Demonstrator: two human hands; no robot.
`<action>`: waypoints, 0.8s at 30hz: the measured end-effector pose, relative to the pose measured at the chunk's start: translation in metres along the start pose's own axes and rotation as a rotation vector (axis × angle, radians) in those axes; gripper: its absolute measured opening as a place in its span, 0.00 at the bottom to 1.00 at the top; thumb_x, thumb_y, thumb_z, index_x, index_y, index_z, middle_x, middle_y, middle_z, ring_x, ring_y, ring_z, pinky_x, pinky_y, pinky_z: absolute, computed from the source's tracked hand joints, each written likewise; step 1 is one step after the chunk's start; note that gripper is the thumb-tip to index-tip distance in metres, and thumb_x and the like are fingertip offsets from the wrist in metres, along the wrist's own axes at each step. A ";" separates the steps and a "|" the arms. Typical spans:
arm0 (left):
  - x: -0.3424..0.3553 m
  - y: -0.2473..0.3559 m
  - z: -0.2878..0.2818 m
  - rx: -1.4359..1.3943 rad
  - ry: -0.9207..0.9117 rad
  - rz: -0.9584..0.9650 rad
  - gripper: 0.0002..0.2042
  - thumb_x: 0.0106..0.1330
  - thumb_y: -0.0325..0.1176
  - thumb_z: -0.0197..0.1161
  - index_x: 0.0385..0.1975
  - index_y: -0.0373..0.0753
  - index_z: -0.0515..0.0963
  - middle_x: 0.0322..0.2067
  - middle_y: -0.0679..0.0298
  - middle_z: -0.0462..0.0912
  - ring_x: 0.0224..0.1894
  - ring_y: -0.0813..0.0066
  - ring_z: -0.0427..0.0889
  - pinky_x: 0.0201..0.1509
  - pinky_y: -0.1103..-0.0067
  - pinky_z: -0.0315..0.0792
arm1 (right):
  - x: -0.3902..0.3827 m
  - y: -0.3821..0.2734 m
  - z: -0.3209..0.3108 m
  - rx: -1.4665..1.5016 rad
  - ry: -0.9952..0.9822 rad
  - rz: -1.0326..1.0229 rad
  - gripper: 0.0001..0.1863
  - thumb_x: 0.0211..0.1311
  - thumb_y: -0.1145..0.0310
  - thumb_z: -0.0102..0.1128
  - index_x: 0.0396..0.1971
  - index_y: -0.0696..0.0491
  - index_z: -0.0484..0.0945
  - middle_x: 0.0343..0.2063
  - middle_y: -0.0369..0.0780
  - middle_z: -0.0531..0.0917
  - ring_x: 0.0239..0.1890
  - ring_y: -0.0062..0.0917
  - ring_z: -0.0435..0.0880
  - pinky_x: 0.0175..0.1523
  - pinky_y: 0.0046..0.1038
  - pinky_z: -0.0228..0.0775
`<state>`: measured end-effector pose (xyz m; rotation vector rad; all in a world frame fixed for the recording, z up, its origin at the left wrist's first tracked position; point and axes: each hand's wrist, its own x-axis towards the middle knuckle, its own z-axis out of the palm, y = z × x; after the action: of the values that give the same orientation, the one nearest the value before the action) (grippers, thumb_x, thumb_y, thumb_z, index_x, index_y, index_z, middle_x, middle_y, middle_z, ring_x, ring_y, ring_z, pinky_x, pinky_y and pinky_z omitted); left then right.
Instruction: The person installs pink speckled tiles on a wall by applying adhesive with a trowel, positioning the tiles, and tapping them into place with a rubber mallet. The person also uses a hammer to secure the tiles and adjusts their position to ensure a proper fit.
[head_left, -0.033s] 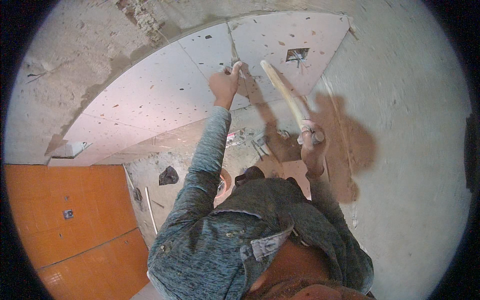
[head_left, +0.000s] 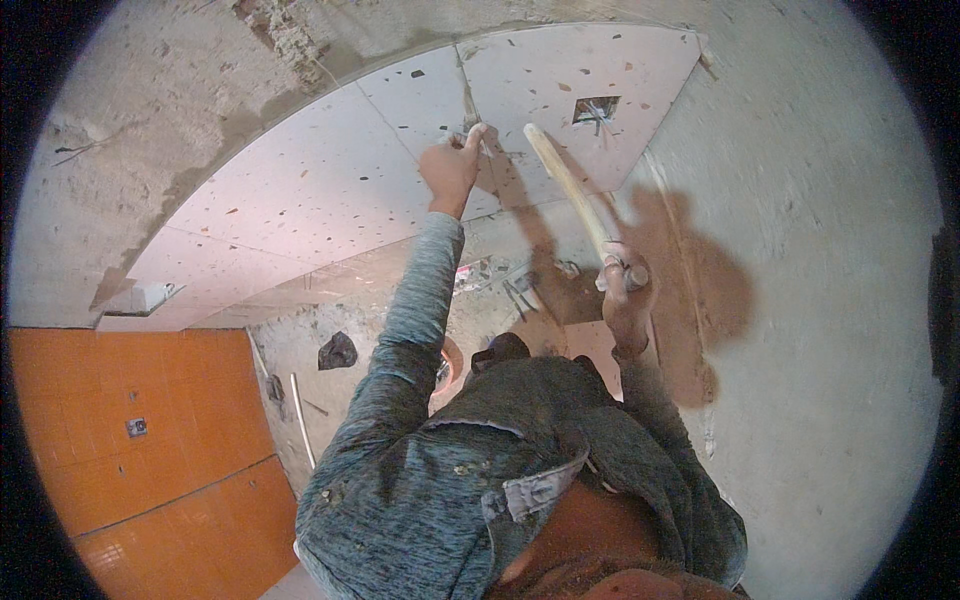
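The fingers of the left hand (head_left: 452,168) are curled together and pinch the lower end of a thin metal chisel (head_left: 468,105), which runs up along the seam between two speckled white wall tiles (head_left: 330,180). The grip sits low on the shaft, most likely so that the tip stays put in the joint line while the upper part stays clear. The tip itself is too thin to make out against the seam. The grey knitted sleeve (head_left: 420,300) stretches straight up from the shoulder to reach it.

The fingers of the right hand (head_left: 622,290) are clamped around the heavy end of a hammer (head_left: 570,190). Its pale wooden handle slants up and left, its far end near the left hand and the chisel but apart from both. It appears to be held by the head with the handle pointing at the tile, which would suit light tapping rather than a full swing, though the head is mostly hidden by the hand.

Beyond the hands, a small square cut-out (head_left: 596,108) with wires shows in the right tile near its upper right corner. A brown damp patch (head_left: 700,290) stains the bare grey plaster right of the tiles. Orange wall tiles (head_left: 140,440) fill the lower left.
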<state>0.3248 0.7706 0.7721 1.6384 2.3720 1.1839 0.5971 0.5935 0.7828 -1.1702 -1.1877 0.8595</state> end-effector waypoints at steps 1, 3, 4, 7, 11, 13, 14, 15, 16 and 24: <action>0.001 -0.004 0.005 0.041 0.009 -0.001 0.34 0.58 0.70 0.61 0.18 0.39 0.85 0.12 0.52 0.78 0.16 0.56 0.79 0.23 0.64 0.70 | -0.001 0.001 -0.001 -0.009 -0.005 0.000 0.12 0.62 0.78 0.52 0.42 0.60 0.82 0.33 0.37 0.82 0.24 0.15 0.76 0.30 0.20 0.70; 0.006 -0.008 0.015 0.120 0.022 -0.001 0.33 0.58 0.70 0.61 0.20 0.40 0.86 0.13 0.52 0.79 0.17 0.55 0.80 0.24 0.64 0.71 | -0.004 0.008 -0.001 0.022 -0.002 0.041 0.11 0.62 0.77 0.53 0.41 0.59 0.82 0.32 0.36 0.82 0.23 0.15 0.75 0.29 0.20 0.70; 0.006 -0.008 0.015 0.101 -0.015 -0.019 0.33 0.59 0.70 0.60 0.19 0.39 0.85 0.13 0.52 0.79 0.18 0.54 0.81 0.25 0.63 0.72 | -0.006 0.018 0.000 0.061 0.006 0.083 0.10 0.62 0.77 0.55 0.41 0.58 0.82 0.33 0.36 0.83 0.23 0.15 0.75 0.27 0.20 0.70; 0.003 -0.010 0.012 0.052 -0.091 -0.042 0.33 0.59 0.69 0.59 0.18 0.38 0.84 0.13 0.54 0.79 0.20 0.53 0.82 0.27 0.63 0.73 | -0.010 0.046 -0.005 0.096 -0.013 0.176 0.08 0.62 0.76 0.57 0.40 0.56 0.83 0.30 0.35 0.83 0.21 0.14 0.75 0.25 0.19 0.68; -0.020 -0.032 0.027 0.000 -0.081 0.058 0.29 0.61 0.64 0.62 0.27 0.36 0.84 0.20 0.51 0.82 0.24 0.51 0.82 0.28 0.63 0.74 | -0.016 0.068 -0.016 0.105 -0.012 0.357 0.08 0.62 0.75 0.58 0.40 0.56 0.83 0.26 0.32 0.81 0.22 0.13 0.74 0.26 0.19 0.67; -0.044 -0.059 0.052 -0.013 -0.103 0.130 0.27 0.62 0.60 0.63 0.36 0.35 0.82 0.30 0.49 0.83 0.32 0.51 0.83 0.33 0.64 0.74 | -0.017 0.080 -0.018 0.059 -0.004 0.326 0.09 0.65 0.73 0.56 0.42 0.57 0.81 0.25 0.31 0.78 0.23 0.13 0.73 0.27 0.18 0.66; -0.058 -0.076 0.065 -0.002 -0.130 0.172 0.26 0.63 0.57 0.64 0.41 0.35 0.81 0.38 0.47 0.82 0.38 0.52 0.83 0.38 0.64 0.75 | -0.021 0.090 -0.019 0.040 0.004 0.316 0.09 0.67 0.73 0.55 0.43 0.57 0.80 0.25 0.31 0.77 0.23 0.13 0.72 0.28 0.18 0.66; -0.066 -0.088 0.079 0.007 -0.157 0.230 0.26 0.63 0.55 0.65 0.46 0.35 0.80 0.45 0.46 0.82 0.44 0.52 0.83 0.43 0.64 0.75 | -0.022 0.098 -0.020 0.020 0.005 0.310 0.09 0.67 0.72 0.56 0.43 0.57 0.80 0.25 0.31 0.77 0.23 0.13 0.72 0.28 0.18 0.66; -0.075 -0.096 0.089 0.043 -0.093 0.330 0.27 0.63 0.54 0.65 0.50 0.35 0.78 0.51 0.46 0.78 0.51 0.52 0.78 0.50 0.62 0.72 | -0.022 0.104 -0.022 -0.008 -0.005 0.301 0.09 0.67 0.71 0.57 0.43 0.57 0.80 0.25 0.31 0.77 0.22 0.13 0.72 0.27 0.18 0.66; -0.076 -0.194 0.171 0.561 -0.054 0.981 0.28 0.72 0.49 0.53 0.70 0.46 0.65 0.75 0.67 0.54 0.74 0.58 0.53 0.75 0.52 0.41 | -0.040 0.265 -0.027 0.054 0.071 0.181 0.09 0.66 0.71 0.59 0.42 0.58 0.81 0.29 0.36 0.81 0.20 0.16 0.74 0.23 0.21 0.66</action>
<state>0.2773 0.7746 0.5069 3.1492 1.9378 0.4299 0.6353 0.6084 0.5168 -1.2678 -1.0063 0.9720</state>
